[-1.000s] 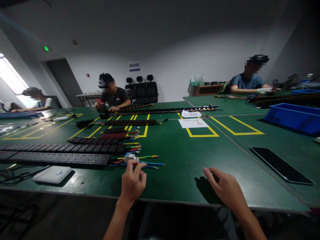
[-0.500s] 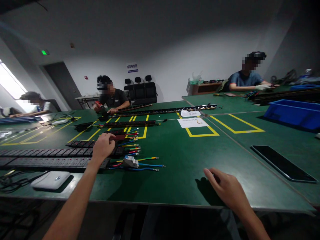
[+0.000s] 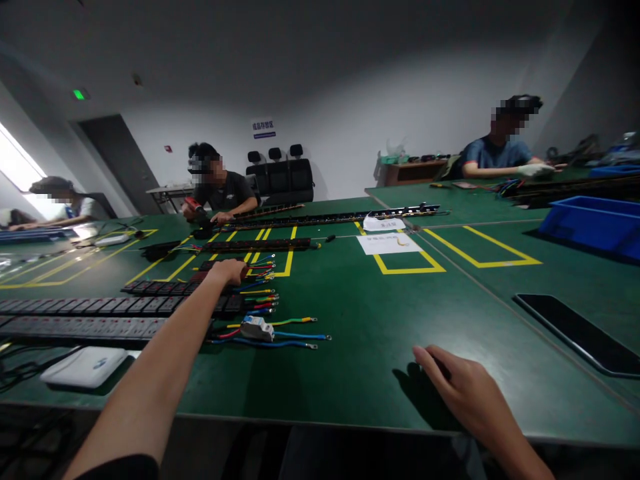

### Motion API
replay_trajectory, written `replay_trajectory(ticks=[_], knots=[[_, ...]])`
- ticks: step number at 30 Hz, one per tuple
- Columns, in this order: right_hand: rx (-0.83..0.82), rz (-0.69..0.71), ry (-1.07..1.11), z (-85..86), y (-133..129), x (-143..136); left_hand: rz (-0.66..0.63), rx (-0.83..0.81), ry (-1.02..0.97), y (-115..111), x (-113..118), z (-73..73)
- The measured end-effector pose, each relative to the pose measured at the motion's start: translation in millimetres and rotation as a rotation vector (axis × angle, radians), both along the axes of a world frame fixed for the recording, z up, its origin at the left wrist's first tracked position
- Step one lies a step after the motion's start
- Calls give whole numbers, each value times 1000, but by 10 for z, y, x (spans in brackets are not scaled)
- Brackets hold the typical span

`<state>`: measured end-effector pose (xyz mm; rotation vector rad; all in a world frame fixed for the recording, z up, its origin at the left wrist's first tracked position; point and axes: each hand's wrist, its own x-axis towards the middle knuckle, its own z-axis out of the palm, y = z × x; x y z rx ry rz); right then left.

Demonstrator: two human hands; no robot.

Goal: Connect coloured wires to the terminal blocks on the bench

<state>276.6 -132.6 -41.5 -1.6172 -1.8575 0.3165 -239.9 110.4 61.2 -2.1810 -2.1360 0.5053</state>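
Note:
My left hand (image 3: pixel 230 271) reaches over the rows of power strips, its fingers curled down at the wired end of a short dark-red strip (image 3: pixel 193 278). What lies under those fingers is hidden. Nearer to me are a black power strip (image 3: pixel 115 305) and a grey one (image 3: pixel 100 328). Coloured wires with ring terminals stick out of their right ends. A small grey-white breaker (image 3: pixel 257 328) sits among the nearest wires. My right hand (image 3: pixel 457 383) rests loosely curled near the table's front edge, with nothing visible in it.
On the green table (image 3: pixel 340 373) lie a phone (image 3: pixel 575 333), a white box (image 3: pixel 87 367), paper sheets (image 3: pixel 390 244) and yellow tape outlines. A blue bin (image 3: pixel 595 227) stands at right. Long strips (image 3: pixel 330 219) lie farther back. Three people work around the tables, one with a red tool (image 3: pixel 193 203).
My left hand has moved right and slightly away from me, to the wired end of the dark-red strip. My right hand keeps nearly the same pose. The view has shifted slightly.

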Motion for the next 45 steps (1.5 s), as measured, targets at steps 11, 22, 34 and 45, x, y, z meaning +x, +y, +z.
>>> replay_trajectory(ticks=[11, 22, 34, 45], knots=[[29, -13, -16, -123, 31, 23, -353, 59, -121, -40, 116, 392], [-31, -54, -85, -36, 68, -23, -626, 201, -121, -425, 1697, 551], [-197, -53, -266, 228, 210, -112, -613, -74, -254, -690, 2183, -15], [-200, -100, -377, 890, 1440, -392, -538, 40, -294, -620, 2355, -205]])
